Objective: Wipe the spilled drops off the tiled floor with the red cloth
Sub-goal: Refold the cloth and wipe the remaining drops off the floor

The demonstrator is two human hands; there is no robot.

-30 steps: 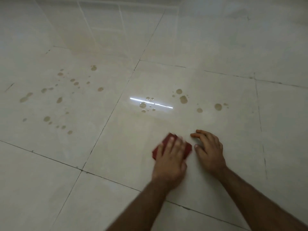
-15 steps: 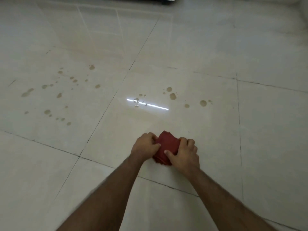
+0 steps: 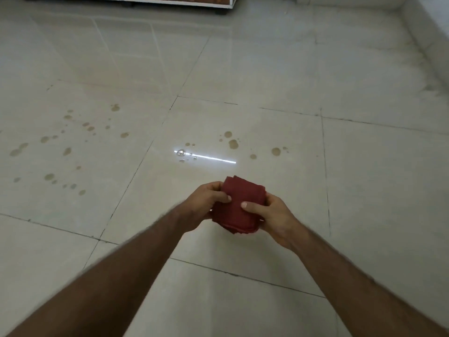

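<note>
A folded red cloth (image 3: 239, 205) is held above the pale tiled floor (image 3: 267, 69), gripped from both sides. My left hand (image 3: 204, 203) clasps its left edge with the thumb on top. On the cloth's right side my right hand (image 3: 269, 215) presses its thumb across the front. Brownish spilled drops lie on the floor beyond the cloth: a group in the middle (image 3: 233, 143) near a bright streak of reflected light (image 3: 206, 156), and a wider scatter on the left tile (image 3: 66, 150).
The base of a piece of furniture (image 3: 170, 0) runs along the top edge. A raised ledge or skirting (image 3: 422, 37) borders the floor at the upper right. Dark grout lines cross the tiles.
One second ago the left hand pressed the cloth flat on the floor, the right hand beside it. Both hands have since gathered the cloth and lifted it off the tiles.
</note>
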